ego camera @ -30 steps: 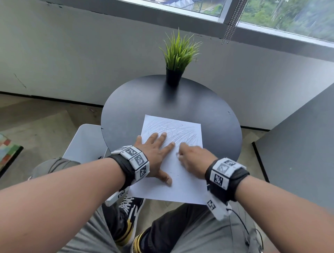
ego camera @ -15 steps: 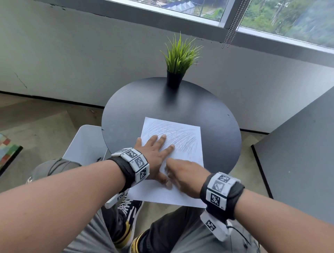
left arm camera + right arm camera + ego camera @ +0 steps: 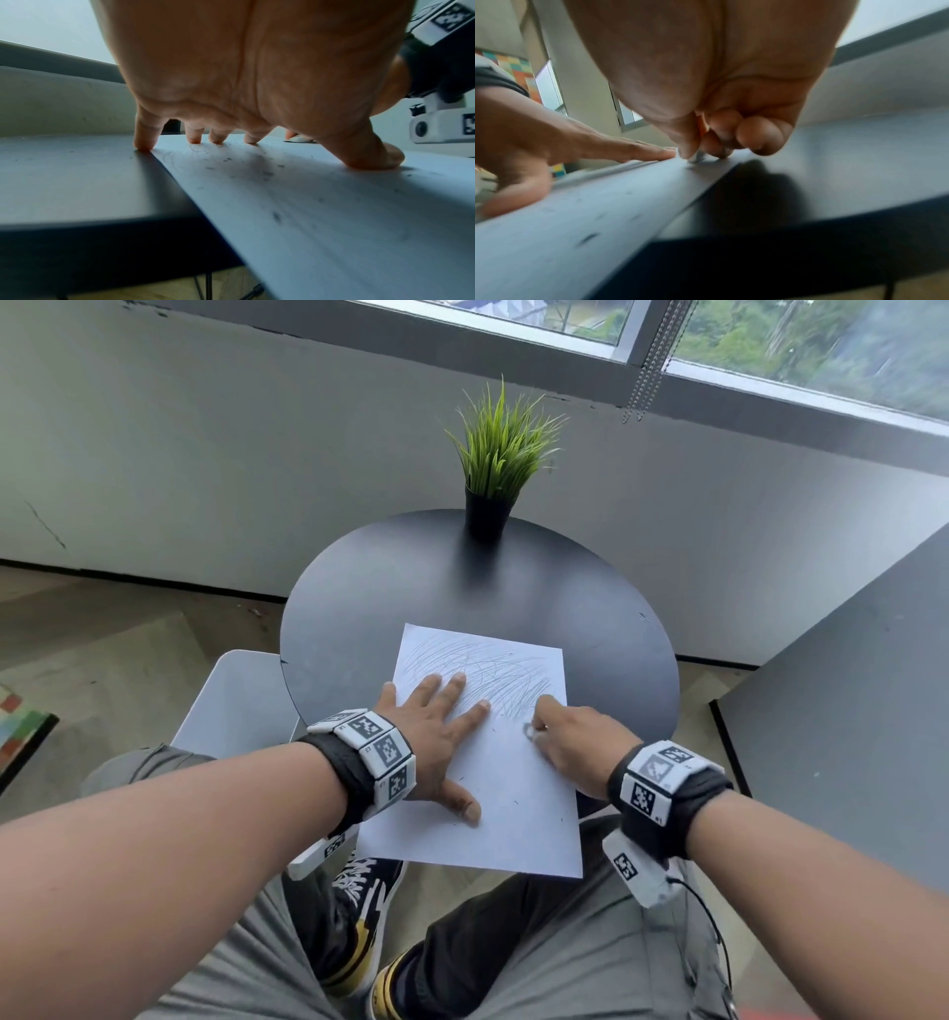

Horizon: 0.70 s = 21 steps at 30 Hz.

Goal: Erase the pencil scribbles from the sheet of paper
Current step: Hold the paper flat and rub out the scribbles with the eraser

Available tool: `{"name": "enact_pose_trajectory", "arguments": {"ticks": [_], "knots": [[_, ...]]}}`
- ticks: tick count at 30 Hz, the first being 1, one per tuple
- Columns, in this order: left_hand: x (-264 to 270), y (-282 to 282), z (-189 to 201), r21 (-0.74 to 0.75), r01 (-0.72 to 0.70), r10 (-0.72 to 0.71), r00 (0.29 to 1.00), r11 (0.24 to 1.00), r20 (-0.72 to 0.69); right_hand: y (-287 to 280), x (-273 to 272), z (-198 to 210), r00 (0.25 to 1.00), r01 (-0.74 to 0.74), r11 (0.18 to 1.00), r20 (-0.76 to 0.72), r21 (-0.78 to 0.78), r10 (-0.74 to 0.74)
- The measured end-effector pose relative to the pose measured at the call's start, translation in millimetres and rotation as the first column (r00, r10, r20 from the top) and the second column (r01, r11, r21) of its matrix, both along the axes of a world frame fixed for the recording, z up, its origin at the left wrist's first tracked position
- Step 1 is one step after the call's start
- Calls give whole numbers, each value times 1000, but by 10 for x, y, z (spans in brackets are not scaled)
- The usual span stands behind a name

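Black and round, the small table [image 3: 359,618] carries a potted grass plant [image 3: 500,454] at its far edge, well clear of our work. A white chair seat [image 3: 241,695] sits to the near left, and a grey panel [image 3: 847,711] stands off to the right. The sheet of paper [image 3: 513,803] lies near us, its near end overhanging the table edge. Pencil scribbles [image 3: 493,670] cover its far half; dark crumbs dot the near half. Our left hand [image 3: 436,737] lies flat with fingers spread, pressing the sheet's left side. Our right hand [image 3: 575,737] is curled, pinching a small white eraser [image 3: 531,731] against the paper at the scribbles' near right edge, just beside the left index fingertip.
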<state>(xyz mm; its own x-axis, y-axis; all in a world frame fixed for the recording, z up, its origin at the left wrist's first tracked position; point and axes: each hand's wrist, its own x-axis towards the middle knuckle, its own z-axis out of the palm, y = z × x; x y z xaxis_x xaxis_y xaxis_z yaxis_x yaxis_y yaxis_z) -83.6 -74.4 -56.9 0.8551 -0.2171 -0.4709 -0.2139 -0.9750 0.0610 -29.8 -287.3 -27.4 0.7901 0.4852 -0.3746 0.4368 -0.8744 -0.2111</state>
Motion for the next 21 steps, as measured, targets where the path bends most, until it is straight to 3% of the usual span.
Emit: {"name": "enact_pose_trajectory", "arguments": {"ticks": [2, 5, 7, 9, 11, 13, 17, 21], "knots": [[-7, 20, 11, 1, 6, -6, 1000, 1000, -12, 31, -97, 12, 999, -37, 999, 3, -2, 37], [-23, 85, 17, 17, 26, -26, 999, 1000, -23, 107, -515, 11, 964, -243, 970, -108, 24, 244], [-37, 112, 12, 28, 33, -32, 999, 999, -35, 24, -432, 38, 979, -176, 984, -109, 2, 175], [-42, 116, 0, 28, 29, -28, 999, 999, -28, -128, -157, 30, 999, -1, 1000, -53, -23, 0], [-49, 122, 40, 46, 42, -40, 999, 998, -37, -214, -14, 28, 998, 55, 998, -38, -8, -56], [-29, 131, 96, 64, 56, -55, 998, 996, -16, -226, -2, -5, 997, 63, 998, -47, 19, -62], [75, -68, 169, 45, 37, -45, 983, 998, 179, -215, -70, -42, 998, 34, 999, -53, 29, -32], [178, -295, 107, 10, -2, 1, 993, 1000, 114, -224, -146, -37, 999, -45, 999, 19, 13, 45]]}}
